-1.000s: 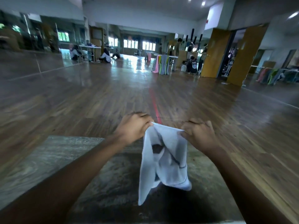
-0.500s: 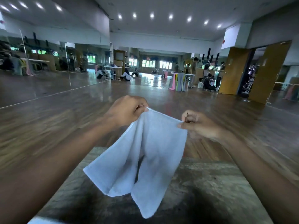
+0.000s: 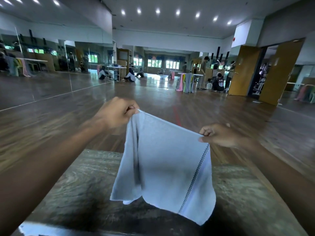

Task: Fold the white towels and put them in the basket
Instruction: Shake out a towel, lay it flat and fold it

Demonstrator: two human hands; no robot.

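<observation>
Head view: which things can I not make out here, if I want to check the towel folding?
- Basket: nowhere in the head view.
- Table: its middle is hidden behind the hanging towel.
- Left hand and right hand: the towel corners they pinch are hidden in the grip.
- White thing: cut off by the bottom edge, cannot name it.
- People far off: too small.

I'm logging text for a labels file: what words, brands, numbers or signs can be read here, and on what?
No readable text anywhere.
The white towel, pinched by the left hand and right hand: checked stripe only, no words.
Print on a far person's dark shirt: too blurred to read.
</observation>
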